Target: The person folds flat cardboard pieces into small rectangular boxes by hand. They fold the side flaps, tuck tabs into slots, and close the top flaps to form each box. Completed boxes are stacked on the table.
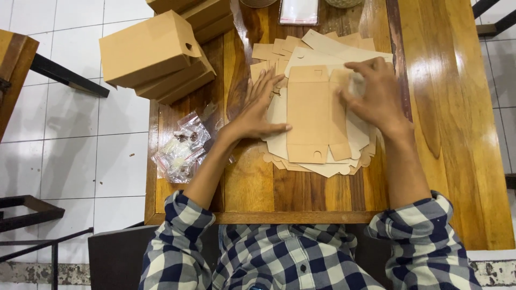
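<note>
Seen from the head camera looking straight down, a wooden table [258, 188] fills the middle of the frame, with white floor tiles to the left and a second wooden surface along the right edge. At the centre of the frame a flat brown cardboard box blank [310, 115] lies on top of a loose stack of similar cut cardboard sheets [322, 51], which spread toward the upper middle of the frame. The left hand [255, 110] rests flat, fingers spread and released, on the left edge of the stack, its thumb touching the left side of the box blank; it grips nothing. The right hand [376, 96] lies over the right side of the blank, fingers curled down and pressing on a folded side flap near the upper right of the blank; part of the flap under the fingers is blurred, so whether the fingers pinch it or only press on it cannot be told. In the upper left of the frame a pile of already folded brown boxes [156, 53] sits on the table's corner, partly overhanging the floor. At the left middle of the table, just beside the left forearm, lie clear plastic bags [180, 150] holding small pale and dark pieces. At the top centre edge a clear plastic sleeve [299, 12] lies on the table. Along the bottom of the frame the person's blue-and-white checked shirt sleeves [177, 236] show
</note>
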